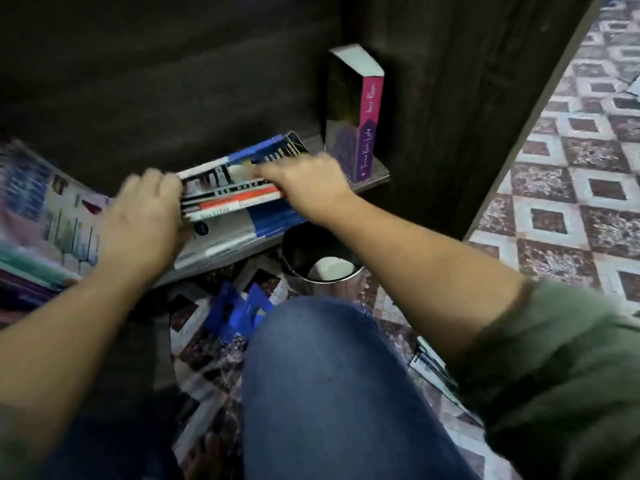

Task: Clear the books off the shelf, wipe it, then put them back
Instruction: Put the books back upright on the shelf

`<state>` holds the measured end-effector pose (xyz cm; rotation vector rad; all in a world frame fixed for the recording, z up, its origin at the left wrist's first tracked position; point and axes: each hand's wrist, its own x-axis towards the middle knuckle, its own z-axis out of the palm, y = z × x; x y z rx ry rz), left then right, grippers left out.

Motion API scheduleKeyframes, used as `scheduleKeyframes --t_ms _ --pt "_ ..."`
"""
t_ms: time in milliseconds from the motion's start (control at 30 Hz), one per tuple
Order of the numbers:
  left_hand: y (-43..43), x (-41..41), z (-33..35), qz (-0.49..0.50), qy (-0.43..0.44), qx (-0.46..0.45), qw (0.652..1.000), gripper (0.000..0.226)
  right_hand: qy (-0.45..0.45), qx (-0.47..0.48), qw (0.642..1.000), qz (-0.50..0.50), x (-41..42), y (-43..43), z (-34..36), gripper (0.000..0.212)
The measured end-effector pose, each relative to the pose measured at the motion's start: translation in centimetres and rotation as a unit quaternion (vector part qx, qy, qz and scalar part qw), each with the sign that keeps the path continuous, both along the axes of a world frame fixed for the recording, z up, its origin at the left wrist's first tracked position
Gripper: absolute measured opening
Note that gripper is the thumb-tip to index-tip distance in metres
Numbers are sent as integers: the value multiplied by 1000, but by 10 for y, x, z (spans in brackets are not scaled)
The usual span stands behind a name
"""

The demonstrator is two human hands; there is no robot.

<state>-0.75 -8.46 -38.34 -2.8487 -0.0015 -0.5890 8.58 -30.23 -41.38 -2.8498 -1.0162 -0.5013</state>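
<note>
My left hand (138,223) and right hand (304,183) clamp a flat book stack (228,188) at the shelf's (375,171) front edge; the upright purple book's (360,116) spine lettering is too blurred to read.

books at left (41,209) motion-blurred, cut by frame edge; right hand (304,185) fingertips hidden behind the book stack (235,188).

Upright purple book (363,129), pink spine: script title, roughly "Terima Kasih Luka"; author line above unreadable. Spine lettering on stacked books (235,195) too blurred.
</note>
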Motion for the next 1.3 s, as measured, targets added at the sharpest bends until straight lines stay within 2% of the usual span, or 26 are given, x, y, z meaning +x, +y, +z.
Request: scheduleKeyframes --t_ms 67,100,167,300,400,500,567,600,667,733,800,833,900,967,1033,1067,1133,1167,1233,1300 --pt "-1 -5 -27 -3 93 5 996 42 71 -33 997 12 7 2 -26 53" --pt "3 -1 -39 -5 106 -1 994 46 88 -26 996 14 10 1 -33 54" --pt "7 8 -44 -2 104 -3 995 56 88 -20 996 22 19 0 -37 56" --pt "10 26 -43 -21 99 6 995 78 135 -40 990 34 39 -1 -32 80" --pt "0 32 -38 17 144 12 989 84 111 -23 993 22 39 -11 -38 81" --pt "-29 33 -27 92 191 70 975 90 -18 74 997 27 18 -38 -63 71" --pt "-57 29 -14 129 185 115 967 91 -73 167 981 68 -13 -56 -88 54" --pt "-82 29 -6 105 167 120 973 84 -60 191 976 87 -32 -70 -104 43" --pt "-143 23 4 -28 159 70 984 58 24 195 976 88 -77 -106 -139 29" --pt "-205 18 -1 -210 211 31 954 39 166 152 974 31 -116 -150 -177 31" --pt "-257 8 -23 -401 236 36 885 29 316 80 941 -92 -144 -197 -210 41" --pt "-279 7 -39 -470 218 54 853 20 357 45 920 -155 -153 -222 -227 44" --pt "-310 9 -69 -551 144 104 815 4 365 58 897 -244 -168 -266 -252 45" --pt "-334 21 -96 -579 105 150 794 19 344 110 873 -327 -174 -303 -269 33" --pt "-352 36 -117 -573 124 204 784 24 327 127 855 -381 -168 -330 -282 24" --pt "-360 41 -119 -553 142 222 790 25 324 134 849 -396 -163 -340 -287 23" --pt "-370 48 -122 -492 175 311 794 31 322 139 838 -419 -147 -356 -297 24" --pt "-374 51 -129 -483 191 348 781 31 332 136 830 -427 -139 -362 -302 26" --pt "-379 52 -142 -431 265 365 782 26 368 115 813 -435 -119 -372 -312 32" --pt "-386 51 -149 -399 257 375 796 25 400 74 805 -432 -101 -381 -321 39"
